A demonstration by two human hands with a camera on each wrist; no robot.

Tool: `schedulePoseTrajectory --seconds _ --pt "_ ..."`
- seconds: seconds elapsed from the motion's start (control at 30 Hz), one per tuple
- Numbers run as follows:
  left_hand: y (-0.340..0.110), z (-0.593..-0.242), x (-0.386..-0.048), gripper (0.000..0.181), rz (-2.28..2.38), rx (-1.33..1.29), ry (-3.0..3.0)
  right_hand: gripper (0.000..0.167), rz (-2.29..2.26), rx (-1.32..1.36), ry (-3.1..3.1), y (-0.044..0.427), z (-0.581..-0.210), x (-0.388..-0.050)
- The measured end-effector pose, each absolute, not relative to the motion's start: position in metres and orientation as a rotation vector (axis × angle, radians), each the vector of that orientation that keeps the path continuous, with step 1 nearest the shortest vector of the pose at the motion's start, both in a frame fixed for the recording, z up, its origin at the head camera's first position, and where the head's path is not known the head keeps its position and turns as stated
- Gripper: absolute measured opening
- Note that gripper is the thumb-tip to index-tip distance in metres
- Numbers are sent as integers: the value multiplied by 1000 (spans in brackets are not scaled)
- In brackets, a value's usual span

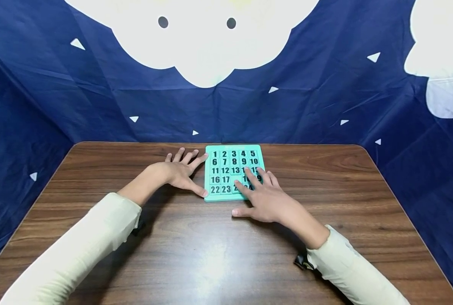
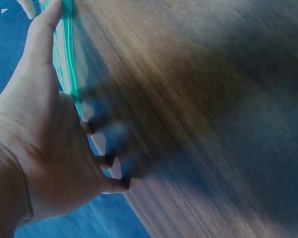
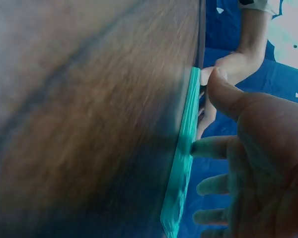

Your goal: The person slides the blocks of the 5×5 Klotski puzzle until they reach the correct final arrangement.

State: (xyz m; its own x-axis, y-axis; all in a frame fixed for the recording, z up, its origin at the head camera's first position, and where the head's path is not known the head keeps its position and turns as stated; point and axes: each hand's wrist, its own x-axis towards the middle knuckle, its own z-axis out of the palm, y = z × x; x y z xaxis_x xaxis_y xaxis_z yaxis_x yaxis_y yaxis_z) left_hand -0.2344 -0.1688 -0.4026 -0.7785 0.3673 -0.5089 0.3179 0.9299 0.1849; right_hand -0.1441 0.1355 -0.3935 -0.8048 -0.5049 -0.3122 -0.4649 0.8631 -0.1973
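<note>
A teal sliding number puzzle (image 1: 219,198) lies flat near the table's back edge, its tiles bearing black numerals. Spread out at its left side is my left hand (image 1: 178,173), the thumb touching the lower left corner and the forefinger at the upper left edge. My right hand (image 1: 270,201) reaches over the lower right part. Its straight forefinger touches a bottom-row tile just below a bare slot (image 1: 235,178); its other fingers cover some tiles on the right. Seen edge-on in the right wrist view, the puzzle (image 3: 181,163) has the right forefingertip against its face.
The brown wood-grain table (image 1: 211,245) reflects a bright light patch near its front. Behind it hangs a dark blue cloth (image 1: 165,101) with white cloud shapes and small triangles. A black strap (image 1: 304,262) shows at the right cuff.
</note>
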Motion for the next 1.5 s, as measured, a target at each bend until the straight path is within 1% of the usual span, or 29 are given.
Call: schedulePoseTrajectory --seconds 0.23,0.37,0.53,0.77,0.9,1.03,1.17,1.3,1.5 --pt "-169 -403 -233 142 117 492 2518 99 -116 -734 2674 133 -396 -135" --pt "-170 -402 -233 142 111 482 2521 100 -111 -712 2688 130 -398 -140" --pt "-171 -400 -233 142 117 477 2522 96 -128 -699 2724 123 -398 -151" --pt "-172 -401 -232 141 122 476 2520 87 -175 -832 2646 120 -398 -141" --pt "-172 -402 -231 142 126 477 2522 83 -164 -801 2685 131 -396 -138" --pt "-170 -403 -231 143 122 478 2516 85 -180 -782 2696 138 -393 -137" --pt "-169 -402 -231 143 119 475 2518 85 -205 -865 2687 121 -395 -138" --pt "-170 -400 -232 143 119 471 2523 81 -209 -928 2664 106 -398 -141" --pt "-168 -400 -234 142 102 490 2526 78 -190 -828 2675 123 -392 -142"
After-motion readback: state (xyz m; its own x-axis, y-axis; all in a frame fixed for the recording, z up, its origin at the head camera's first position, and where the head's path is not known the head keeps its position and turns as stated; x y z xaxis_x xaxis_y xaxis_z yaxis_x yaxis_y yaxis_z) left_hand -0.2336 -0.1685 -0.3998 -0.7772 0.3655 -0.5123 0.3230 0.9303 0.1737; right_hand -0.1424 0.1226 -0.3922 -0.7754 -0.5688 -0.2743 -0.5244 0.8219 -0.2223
